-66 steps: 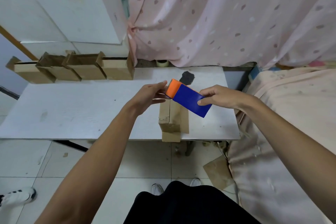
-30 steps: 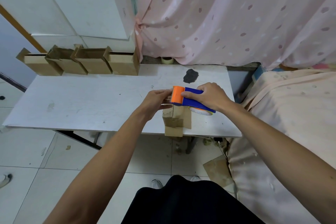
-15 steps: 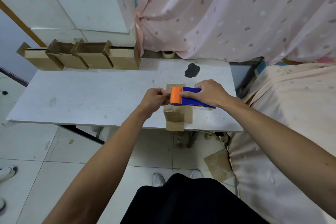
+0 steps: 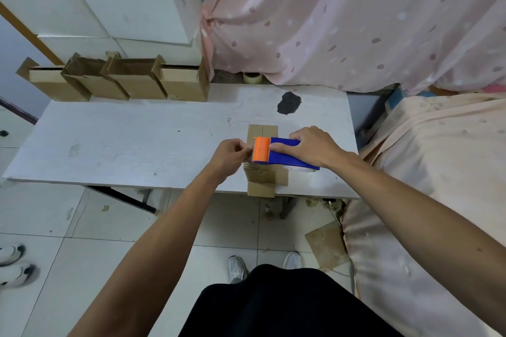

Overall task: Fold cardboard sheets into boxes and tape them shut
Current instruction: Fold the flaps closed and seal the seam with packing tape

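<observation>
Partly over table (image 4: 123,145) edge: cardboard box (image 4: 260,189)

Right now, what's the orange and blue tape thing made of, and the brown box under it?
The orange and blue tape dispenser looks like hard moulded plastic: bright even colour, smooth faces, crisp edges. The brown folded box beneath looks like plain cardboard: dull matt brown, stiff creased flaps. The pale tape roll is probably thin plastic film; too small to tell.
</observation>
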